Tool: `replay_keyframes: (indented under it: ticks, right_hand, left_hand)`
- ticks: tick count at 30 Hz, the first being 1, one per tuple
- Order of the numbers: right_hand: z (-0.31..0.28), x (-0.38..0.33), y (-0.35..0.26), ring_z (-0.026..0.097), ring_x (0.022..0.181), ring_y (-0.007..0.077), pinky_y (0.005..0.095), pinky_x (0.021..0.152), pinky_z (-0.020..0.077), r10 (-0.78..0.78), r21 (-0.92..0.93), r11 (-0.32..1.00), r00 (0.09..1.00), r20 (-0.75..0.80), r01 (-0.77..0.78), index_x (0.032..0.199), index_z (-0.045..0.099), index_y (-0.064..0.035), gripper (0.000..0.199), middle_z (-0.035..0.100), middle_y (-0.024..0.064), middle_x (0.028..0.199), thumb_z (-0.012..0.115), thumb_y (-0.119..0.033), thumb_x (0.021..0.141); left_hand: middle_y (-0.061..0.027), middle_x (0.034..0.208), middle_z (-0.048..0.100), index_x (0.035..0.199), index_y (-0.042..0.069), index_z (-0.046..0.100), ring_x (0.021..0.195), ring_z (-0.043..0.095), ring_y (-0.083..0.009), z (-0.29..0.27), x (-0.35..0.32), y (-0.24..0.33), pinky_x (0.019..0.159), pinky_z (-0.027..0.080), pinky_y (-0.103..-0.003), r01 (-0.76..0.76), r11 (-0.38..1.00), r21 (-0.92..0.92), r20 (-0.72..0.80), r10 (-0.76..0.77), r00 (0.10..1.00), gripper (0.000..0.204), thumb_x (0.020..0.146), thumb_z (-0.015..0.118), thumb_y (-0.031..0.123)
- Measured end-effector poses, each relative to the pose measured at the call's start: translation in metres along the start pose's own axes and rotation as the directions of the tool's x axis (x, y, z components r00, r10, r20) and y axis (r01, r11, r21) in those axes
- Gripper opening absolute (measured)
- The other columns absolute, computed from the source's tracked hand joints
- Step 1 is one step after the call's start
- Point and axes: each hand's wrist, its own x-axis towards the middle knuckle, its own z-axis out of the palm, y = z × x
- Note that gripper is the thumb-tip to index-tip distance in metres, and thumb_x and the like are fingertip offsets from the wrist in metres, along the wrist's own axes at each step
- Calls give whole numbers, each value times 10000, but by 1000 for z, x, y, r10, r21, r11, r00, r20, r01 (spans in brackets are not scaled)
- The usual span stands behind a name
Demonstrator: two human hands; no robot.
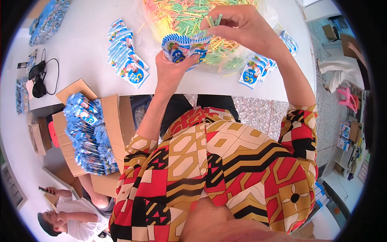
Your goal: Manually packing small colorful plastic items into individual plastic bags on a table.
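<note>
My left hand (171, 68) grips a blue-and-white candy packet (177, 50), its top edge spread wide, with the thumb pressed across the front. Just to the right and a little higher, my right hand (238, 26) pinches several short green and yellow candy sticks (213, 21) between thumb and fingertips. These sticks are close to the packet's upper edge, outside it. Behind both hands lies a large heap of pink, yellow, green and orange candy sticks (181, 14) on clear plastic.
Overlapping packets (131, 66) lie left on the white table (88, 44), more packets (254, 70) right. A cardboard box (111, 125) full of packets stands lower left. A black corded object (39, 78) rests at the table's left. A person (76, 213) holding a phone sits lower left.
</note>
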Motion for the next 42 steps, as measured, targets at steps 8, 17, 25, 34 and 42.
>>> replay_keyframes:
  ticks: [8, 17, 25, 34, 42]
  right_hand:
    - [4, 4, -18, 494, 581, 43, 195, 528, 388, 500, 402, 797, 866, -20, -451, 960, 655, 23, 166, 584, 11, 677, 613, -113, 874]
    - [12, 3, -8, 506, 562, 34, 180, 507, 405, 519, 445, 776, 853, -51, -446, 953, 652, 37, 182, 571, 6, 650, 612, -126, 880]
    - [13, 2, -7, 503, 541, 35, 172, 487, 397, 564, 494, 726, 825, -31, -478, 909, 666, 32, 168, 583, 6, 644, 633, -126, 863]
    - [20, -2, -8, 533, 695, 44, 202, 580, 427, 553, 220, 815, 833, -17, -536, 932, 683, -10, 143, 648, -4, 823, 639, -125, 858]
    - [39, -7, 11, 557, 953, 121, 249, 759, 493, 111, 401, 913, 992, -60, -78, 1096, 628, -21, 241, 549, 107, 1193, 542, -166, 924]
  left_hand:
    - [-41, 891, 663, 946, -2, 625, 768, 605, -79, 0, -1, 4, 685, 495, -221, 1, 999, -39, 4, -1, 1000, 248, 725, 738, 1]
    - [-33, 873, 660, 925, 1, 623, 763, 599, -73, 0, -3, 8, 689, 492, -218, -20, 1000, -23, 31, 21, 999, 233, 724, 740, 2]
    - [-31, 866, 659, 882, 12, 613, 774, 600, -74, 1, -4, 13, 696, 492, -224, -39, 998, 54, 51, 36, 998, 217, 717, 753, 19]
    - [-47, 904, 659, 960, 7, 601, 803, 611, -93, 1, -4, 10, 722, 505, -238, -10, 997, -71, 49, 14, 999, 274, 723, 740, 16]
    - [-52, 931, 665, 1016, 6, 610, 821, 617, -95, 2, -3, 10, 737, 508, -240, 39, 989, -145, 58, -31, 998, 315, 726, 736, 12]
